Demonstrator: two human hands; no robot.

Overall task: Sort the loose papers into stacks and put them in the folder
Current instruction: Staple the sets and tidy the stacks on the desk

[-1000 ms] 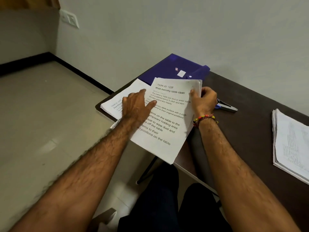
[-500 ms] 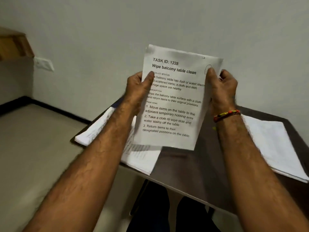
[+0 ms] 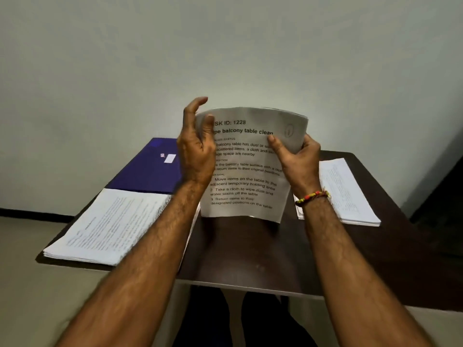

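Papers [image 3: 246,171] that lay flat on the table a second ago now stand upright in front of you, lifted clear of the table [image 3: 250,259] and bowed across the top edge. Your right hand [image 3: 298,159] holds the bundle by its right edge, thumb on the printed face and fingers behind. Your left hand [image 3: 196,149] has released the grip it had half a second ago: the fingers are now spread and loosely curved beside the left edge, with the thumb against the sheet, so it steadies and does not clamp. One stack [image 3: 107,226] lies on the left of the table, a second stack [image 3: 348,194] on the right, and the blue folder [image 3: 147,171] lies closed behind the left stack. Judge this as the squaring step: the bundle is raised so that you can tap its lower edge level. Nothing is in the folder yet, so filing remains to be done. Keep the right-hand grip firm, because a one-sided hold may let sheets fan out.
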